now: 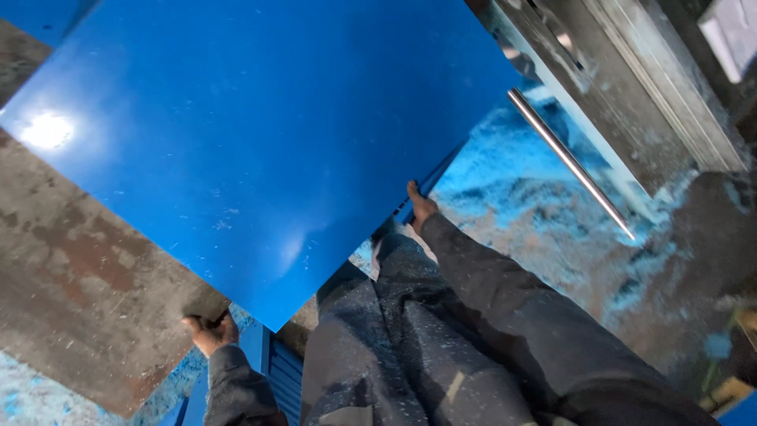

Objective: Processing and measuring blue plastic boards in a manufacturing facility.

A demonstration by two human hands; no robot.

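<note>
blue panel (252, 150) | left hand (209, 331) grip pinching its lower edge | right hand (420, 207) grip clasping its right edge

Glossy blue panel (252, 150) — rust-brown mottled plate (79, 300).

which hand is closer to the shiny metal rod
Right. The right hand grips the blue panel's edge, just left of the metal rod. The left hand holds the panel's lower edge, much farther away.

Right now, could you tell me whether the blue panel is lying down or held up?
Held up: the left hand and right hand grip the blue panel by two edges above the rusty plate.
</note>
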